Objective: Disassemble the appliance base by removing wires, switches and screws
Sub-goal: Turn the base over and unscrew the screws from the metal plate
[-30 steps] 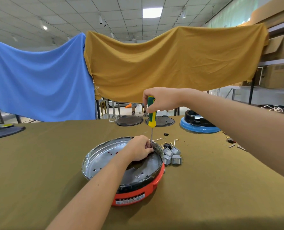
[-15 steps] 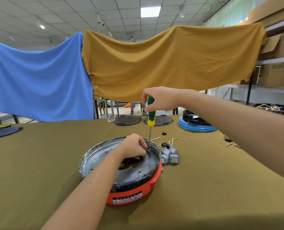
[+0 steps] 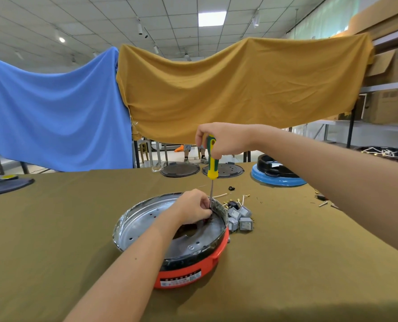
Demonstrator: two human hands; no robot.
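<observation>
Two bare, sleeveless forearms (image 3: pixel 128 270).

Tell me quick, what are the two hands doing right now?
Left hand: fingers curled, pinching the screwdriver's metal shaft low down, inside the red appliance base.
Right hand: closed round the screwdriver's green and yellow handle, held upright.

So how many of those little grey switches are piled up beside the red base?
4 that I can make out, clustered on the table right of the red base: two at the back, two in front. More may hide underneath.
</observation>
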